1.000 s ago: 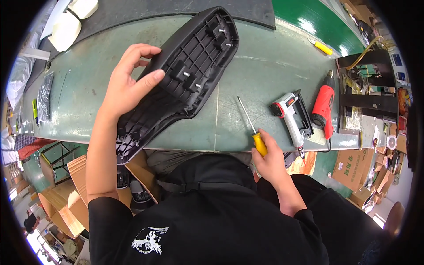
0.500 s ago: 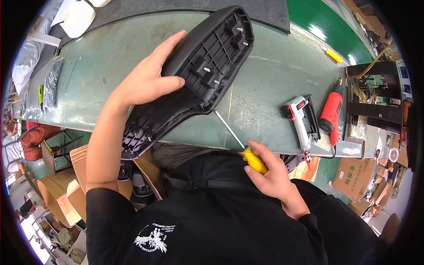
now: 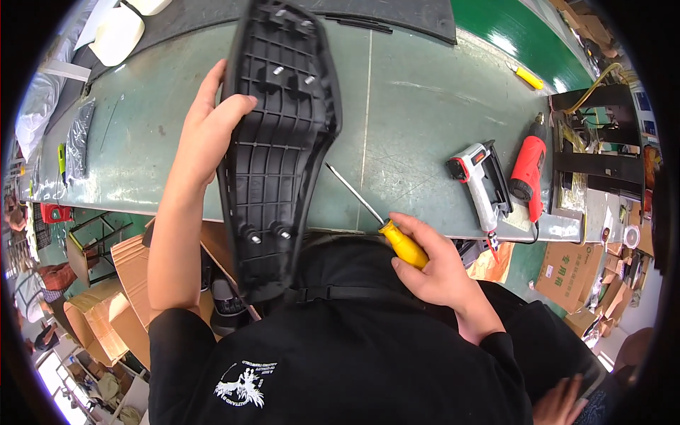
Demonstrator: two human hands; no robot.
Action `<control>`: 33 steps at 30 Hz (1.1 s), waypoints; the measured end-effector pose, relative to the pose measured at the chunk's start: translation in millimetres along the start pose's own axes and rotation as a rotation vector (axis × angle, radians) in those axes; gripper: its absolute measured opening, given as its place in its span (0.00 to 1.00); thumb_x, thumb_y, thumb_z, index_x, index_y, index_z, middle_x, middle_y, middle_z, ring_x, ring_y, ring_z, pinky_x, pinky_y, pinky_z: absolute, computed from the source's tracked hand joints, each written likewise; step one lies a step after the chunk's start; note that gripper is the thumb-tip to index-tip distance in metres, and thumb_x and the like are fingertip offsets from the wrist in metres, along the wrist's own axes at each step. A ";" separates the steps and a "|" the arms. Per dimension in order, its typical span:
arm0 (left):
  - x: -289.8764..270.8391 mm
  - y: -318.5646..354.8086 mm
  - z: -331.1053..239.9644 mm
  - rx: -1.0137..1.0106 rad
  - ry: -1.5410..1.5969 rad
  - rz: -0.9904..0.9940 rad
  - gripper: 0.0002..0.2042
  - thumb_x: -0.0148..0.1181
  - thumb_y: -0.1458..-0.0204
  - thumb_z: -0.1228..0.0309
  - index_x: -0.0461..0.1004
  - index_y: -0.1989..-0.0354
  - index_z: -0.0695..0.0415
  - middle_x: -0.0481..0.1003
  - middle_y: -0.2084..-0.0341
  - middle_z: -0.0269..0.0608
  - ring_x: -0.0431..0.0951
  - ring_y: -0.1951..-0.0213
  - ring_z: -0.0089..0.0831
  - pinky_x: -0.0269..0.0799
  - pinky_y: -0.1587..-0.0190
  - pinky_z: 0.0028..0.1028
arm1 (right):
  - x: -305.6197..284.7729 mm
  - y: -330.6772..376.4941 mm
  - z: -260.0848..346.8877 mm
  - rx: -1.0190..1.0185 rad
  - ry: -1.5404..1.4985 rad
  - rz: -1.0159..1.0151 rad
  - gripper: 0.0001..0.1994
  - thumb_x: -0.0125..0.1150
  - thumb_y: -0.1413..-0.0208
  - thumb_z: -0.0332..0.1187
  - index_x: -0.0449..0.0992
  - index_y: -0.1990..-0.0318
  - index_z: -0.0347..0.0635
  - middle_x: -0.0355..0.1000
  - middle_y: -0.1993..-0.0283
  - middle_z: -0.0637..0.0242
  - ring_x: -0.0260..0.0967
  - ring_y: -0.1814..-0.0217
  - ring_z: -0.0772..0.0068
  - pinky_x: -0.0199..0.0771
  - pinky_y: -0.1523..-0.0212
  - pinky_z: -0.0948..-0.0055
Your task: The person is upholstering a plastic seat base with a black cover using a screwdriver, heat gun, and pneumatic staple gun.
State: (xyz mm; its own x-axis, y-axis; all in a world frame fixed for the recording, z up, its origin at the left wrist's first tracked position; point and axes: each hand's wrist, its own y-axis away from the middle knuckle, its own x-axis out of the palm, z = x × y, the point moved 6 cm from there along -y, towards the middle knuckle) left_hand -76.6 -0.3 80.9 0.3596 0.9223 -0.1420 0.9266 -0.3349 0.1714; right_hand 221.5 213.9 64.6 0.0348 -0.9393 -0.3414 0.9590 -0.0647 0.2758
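My left hand (image 3: 207, 136) grips the left edge of a long black seat (image 3: 273, 159), thumb over the rim and fingers behind it. The seat looks like a motorcycle seat. Its ribbed plastic underside faces me, with several metal studs standing out. It is held almost upright in the picture, its narrow lower end against my black shirt. In my right hand (image 3: 440, 273) is a screwdriver (image 3: 404, 242), wrapped by the fingers at its yellow handle. The shaft points up and left, its tip just right of the seat and apart from it.
On the green workbench (image 3: 411, 92) lie a staple gun (image 3: 482, 184), a red heat gun (image 3: 530, 166) and a yellow-handled cutter (image 3: 528, 76). A black mat (image 3: 418, 18) covers the far side. Cardboard boxes (image 3: 106, 326) stand lower left. Another person's hand (image 3: 561, 402) shows at lower right.
My left hand has swung the seat leftward and more upright, turning its underside toward me. The screwdriver tip, earlier at the seat's edge, is now apart from it. Another person's hand has appeared lower right.
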 end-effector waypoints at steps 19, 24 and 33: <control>32.2 10.6 -6.0 0.269 -0.563 -0.139 0.46 0.68 0.41 0.54 0.53 0.23 0.71 0.58 0.25 0.61 0.65 0.27 0.51 0.63 0.27 0.39 | -4.1 -42.0 -2.1 -0.144 0.255 -0.143 0.29 0.65 0.43 0.27 0.70 0.33 0.37 0.78 0.43 0.45 0.79 0.45 0.39 0.82 0.47 0.54; 30.9 10.6 -6.2 0.265 -0.577 -0.145 0.46 0.68 0.40 0.54 0.53 0.23 0.70 0.58 0.25 0.61 0.64 0.27 0.51 0.62 0.27 0.40 | -7.4 -48.5 -1.4 -0.115 0.181 -0.123 0.27 0.65 0.43 0.24 0.73 0.34 0.37 0.79 0.44 0.47 0.80 0.45 0.46 0.79 0.43 0.61; 25.7 9.4 -0.3 0.205 -0.484 -0.143 0.44 0.68 0.40 0.56 0.54 0.23 0.72 0.61 0.27 0.60 0.69 0.29 0.48 0.64 0.29 0.37 | -10.7 -53.0 -3.9 -0.089 0.119 -0.127 0.27 0.64 0.42 0.25 0.73 0.34 0.37 0.79 0.43 0.48 0.80 0.43 0.49 0.78 0.41 0.63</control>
State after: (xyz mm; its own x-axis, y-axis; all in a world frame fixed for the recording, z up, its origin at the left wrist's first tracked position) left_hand -58.7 20.3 79.1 0.1936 0.7830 -0.5911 0.9551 -0.2881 -0.0689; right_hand 171.4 228.7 50.1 -0.0601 -0.8785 -0.4739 0.9787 -0.1453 0.1452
